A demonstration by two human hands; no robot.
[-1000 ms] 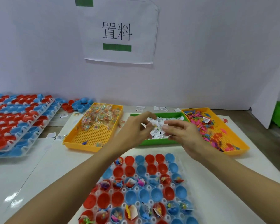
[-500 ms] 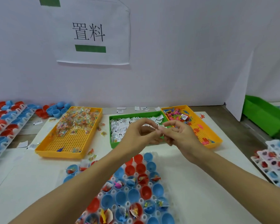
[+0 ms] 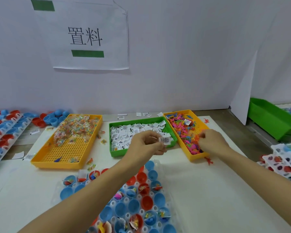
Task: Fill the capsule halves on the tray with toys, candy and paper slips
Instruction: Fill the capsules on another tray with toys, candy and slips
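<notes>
A clear tray [image 3: 160,224] of red and blue capsule halves lies in front of me, some halves holding toys, candy or slips. My left hand [image 3: 145,145] pinches a white paper slip [image 3: 165,140] over the green tray of slips [image 3: 118,153]. Its fingers are curled around more paper. My right hand [image 3: 212,142] reaches into the orange tray of small plastic toys [image 3: 183,143], fingers curled down among them; whether it holds one is hidden. An orange tray of wrapped candy [image 3: 65,163] sits to the left.
Racks of red and blue capsule halves [image 3: 5,132] line the left side, with loose halves [image 3: 52,118] behind. Another filled rack [image 3: 284,160] and a green bin [image 3: 274,120] stand at the right. Loose slips, candies and a red toy [image 3: 208,160] lie on the table.
My hands have parted: the right one moved right into the toy tray, while the left keeps the paper slip over the green tray. The view shifted a little.
</notes>
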